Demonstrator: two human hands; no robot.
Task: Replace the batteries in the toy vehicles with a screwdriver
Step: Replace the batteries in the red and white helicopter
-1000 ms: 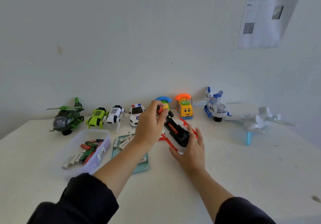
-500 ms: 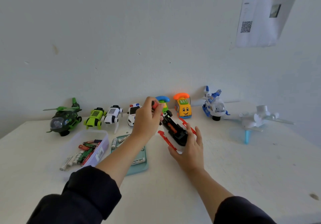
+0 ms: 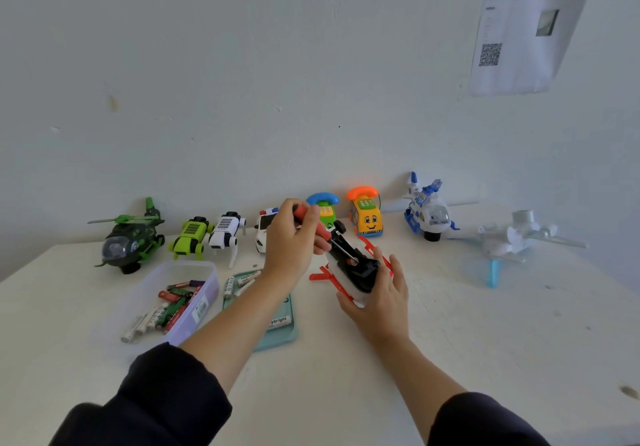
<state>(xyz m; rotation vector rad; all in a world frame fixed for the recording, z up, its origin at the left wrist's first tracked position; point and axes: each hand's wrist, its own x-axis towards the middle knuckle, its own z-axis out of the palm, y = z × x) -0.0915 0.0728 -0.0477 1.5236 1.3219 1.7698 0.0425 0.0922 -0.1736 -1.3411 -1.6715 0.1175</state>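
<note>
A person's two hands work at a white table (image 3: 485,341), seen from above. The left hand (image 3: 289,238) grips a red-handled screwdriver (image 3: 313,226), its tip angled down toward 4 o'clock into the underside of an overturned black and red toy vehicle (image 3: 353,265) at the table's centre. The right hand (image 3: 382,293) steadies the toy from 5 o'clock, its fingers relaxed and spread against it. At 9 o'clock sits a clear container of batteries (image 3: 166,303); beside it, loose batteries lie on a teal tray (image 3: 280,335). More toys line the wall at 12 o'clock.
</note>
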